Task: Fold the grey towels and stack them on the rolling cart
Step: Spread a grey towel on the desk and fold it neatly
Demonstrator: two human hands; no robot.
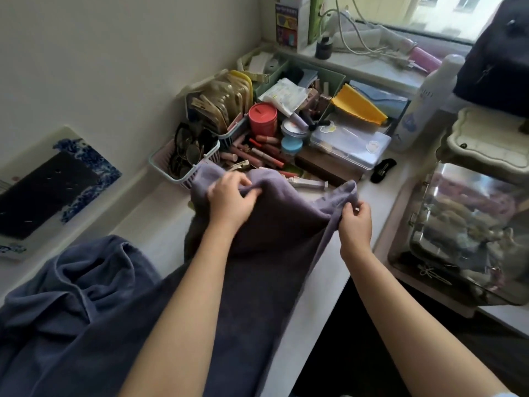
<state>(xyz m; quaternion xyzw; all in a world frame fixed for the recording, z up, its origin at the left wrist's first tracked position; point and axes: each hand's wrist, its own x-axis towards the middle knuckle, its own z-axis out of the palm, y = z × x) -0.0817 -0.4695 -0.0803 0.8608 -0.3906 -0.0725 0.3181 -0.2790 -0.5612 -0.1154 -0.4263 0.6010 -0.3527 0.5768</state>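
A grey-purple towel (pixel 274 242) lies lengthwise on the white counter (pixel 154 213), its near end running down between my forearms. My left hand (pixel 230 197) grips the towel's far edge near its left corner, fingers curled into the cloth. My right hand (pixel 355 224) pinches the far right corner and holds it lifted a little. A second, darker grey towel (pixel 71 305) sits crumpled in a heap at the lower left. No rolling cart can be made out with certainty.
Just beyond the towel stand cluttered baskets of cosmetics (pixel 257 138), a red tin (pixel 262 118) and a clear box (pixel 349 144). A blue-patterned tray (pixel 48 190) lies at left. A transparent case (pixel 469 236) and a white bottle (pixel 429 101) stand at right.
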